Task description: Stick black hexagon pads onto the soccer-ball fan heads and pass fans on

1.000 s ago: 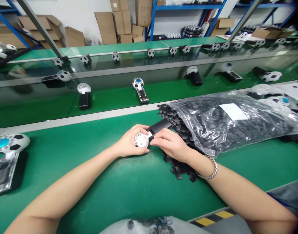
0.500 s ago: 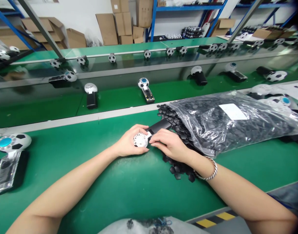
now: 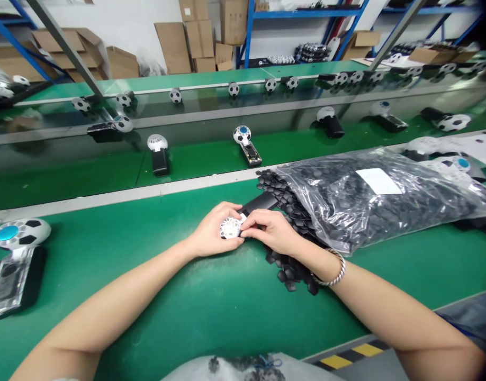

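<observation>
My left hand (image 3: 211, 230) is wrapped round the white round head of a small handheld fan (image 3: 232, 227) that lies on the green bench (image 3: 211, 312). The fan's black handle (image 3: 259, 202) points away to the upper right. My right hand (image 3: 271, 230) pinches at the neck of the fan where head meets handle; what its fingertips hold, if anything, is too small to make out. Loose small black parts (image 3: 293, 275) lie under and beside my right wrist, which wears a silver bracelet.
A clear plastic bag (image 3: 380, 198) full of black parts lies at the right, spilling towards my hands. A football-patterned fan (image 3: 15, 254) lies at the left edge. Several fans ride the conveyor belt (image 3: 88, 177) behind. Cardboard boxes and blue shelving stand at the back.
The fans on the conveyor have moved to the right. My right hand has shifted slightly left onto the fan's neck; my left hand keeps its hold.
</observation>
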`<action>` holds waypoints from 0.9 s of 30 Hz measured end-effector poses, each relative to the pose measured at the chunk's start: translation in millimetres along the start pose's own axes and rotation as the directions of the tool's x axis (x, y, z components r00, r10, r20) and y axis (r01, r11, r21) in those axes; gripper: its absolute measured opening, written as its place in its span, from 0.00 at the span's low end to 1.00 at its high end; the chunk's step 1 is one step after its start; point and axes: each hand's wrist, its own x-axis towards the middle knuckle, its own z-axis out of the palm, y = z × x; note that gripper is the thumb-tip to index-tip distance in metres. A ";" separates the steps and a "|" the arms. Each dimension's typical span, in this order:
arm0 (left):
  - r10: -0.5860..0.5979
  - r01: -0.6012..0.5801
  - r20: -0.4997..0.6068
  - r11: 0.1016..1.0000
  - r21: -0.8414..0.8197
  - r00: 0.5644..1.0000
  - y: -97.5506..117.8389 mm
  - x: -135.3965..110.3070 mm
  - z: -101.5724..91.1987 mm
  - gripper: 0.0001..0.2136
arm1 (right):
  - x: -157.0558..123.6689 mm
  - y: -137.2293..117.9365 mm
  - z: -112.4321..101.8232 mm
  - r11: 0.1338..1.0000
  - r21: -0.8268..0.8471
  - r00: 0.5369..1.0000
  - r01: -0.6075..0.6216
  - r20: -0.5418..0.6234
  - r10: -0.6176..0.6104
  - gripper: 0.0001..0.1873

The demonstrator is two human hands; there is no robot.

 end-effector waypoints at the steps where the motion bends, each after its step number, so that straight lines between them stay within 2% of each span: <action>1: 0.001 -0.001 0.005 1.000 0.002 1.000 -0.2 -0.1 0.1 0.16 | 0.5 0.0 -0.2 1.000 0.006 1.000 -0.011 0.014 0.011 0.02; 6: 0.000 0.000 0.018 1.000 0.007 1.000 0.4 0.0 -1.5 0.17 | 2.4 -0.3 -1.6 0.995 0.022 0.994 -0.095 0.056 0.093 0.04; 11: -0.015 0.014 0.056 1.000 0.007 0.998 4.3 1.0 -3.9 0.18 | 3.1 -0.1 -2.9 0.996 -0.083 0.994 -0.036 0.103 0.044 0.05; 18: -0.020 0.020 0.014 1.000 -0.013 1.000 1.5 -0.1 0.6 0.19 | 1.8 0.9 -1.2 0.998 -0.059 0.998 -0.010 0.066 0.014 0.05; 22: -0.025 0.026 -0.054 0.999 0.019 0.998 3.3 -1.4 4.9 0.16 | 1.9 0.7 -0.6 0.999 -0.034 0.999 -0.004 0.049 0.005 0.04; 27: -0.077 0.080 -0.077 0.996 0.035 0.994 7.1 -2.5 7.3 0.15 | 4.9 -0.3 -1.3 0.999 -0.033 0.997 -0.041 0.065 0.043 0.04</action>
